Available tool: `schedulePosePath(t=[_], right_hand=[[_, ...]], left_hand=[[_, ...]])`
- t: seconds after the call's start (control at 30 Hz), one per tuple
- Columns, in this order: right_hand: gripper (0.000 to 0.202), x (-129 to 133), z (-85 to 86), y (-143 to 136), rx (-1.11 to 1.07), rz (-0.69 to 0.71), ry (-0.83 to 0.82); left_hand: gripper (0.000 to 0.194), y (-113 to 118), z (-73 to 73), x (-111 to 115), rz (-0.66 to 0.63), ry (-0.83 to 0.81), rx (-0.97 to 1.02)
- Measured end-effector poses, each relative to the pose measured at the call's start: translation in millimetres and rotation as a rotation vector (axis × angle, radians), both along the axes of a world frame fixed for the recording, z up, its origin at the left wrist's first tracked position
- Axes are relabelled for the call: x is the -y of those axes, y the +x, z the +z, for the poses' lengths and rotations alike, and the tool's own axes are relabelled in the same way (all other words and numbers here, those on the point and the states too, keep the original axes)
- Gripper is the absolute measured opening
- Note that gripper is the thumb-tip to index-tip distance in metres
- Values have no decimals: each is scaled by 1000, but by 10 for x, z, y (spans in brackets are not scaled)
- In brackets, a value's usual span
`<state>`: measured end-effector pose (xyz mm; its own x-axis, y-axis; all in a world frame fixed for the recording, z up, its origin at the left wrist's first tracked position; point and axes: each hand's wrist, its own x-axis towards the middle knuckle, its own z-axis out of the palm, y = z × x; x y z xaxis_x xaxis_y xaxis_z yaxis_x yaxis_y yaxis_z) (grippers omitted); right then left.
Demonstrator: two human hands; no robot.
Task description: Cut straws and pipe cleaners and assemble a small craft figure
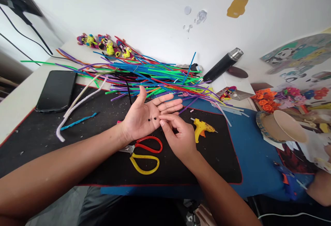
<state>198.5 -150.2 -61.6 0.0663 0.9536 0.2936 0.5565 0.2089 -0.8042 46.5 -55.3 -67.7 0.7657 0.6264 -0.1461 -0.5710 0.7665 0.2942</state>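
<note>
Palm up over the black mat (214,153), my left hand (144,117) has its fingers spread, with two small black beads (154,118) lying on the palm. My right hand (179,134) touches the edge of that palm, thumb and index finger pinched; anything between the fingertips is too small to make out. Scissors with one red and one yellow handle (144,164) lie below the hands, their blades partly hidden by my left wrist. To the right of my right hand rests a yellow glue gun (203,128).
Colourful pipe cleaners (155,76) are heaped behind the hands. A phone (56,90) and a twisted blue piece (79,121) lie left. A black flask (222,65) leans at the back right. Small figures (106,45) stand behind. Another person's hand (320,188) shows far right.
</note>
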Motion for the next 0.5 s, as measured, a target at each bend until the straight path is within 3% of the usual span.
schedulePosePath(t=[0.5], right_hand=[[17, -55, -39, -38, 15, 1, -70]], left_hand=[[84, 5, -17, -3, 10, -6, 13]])
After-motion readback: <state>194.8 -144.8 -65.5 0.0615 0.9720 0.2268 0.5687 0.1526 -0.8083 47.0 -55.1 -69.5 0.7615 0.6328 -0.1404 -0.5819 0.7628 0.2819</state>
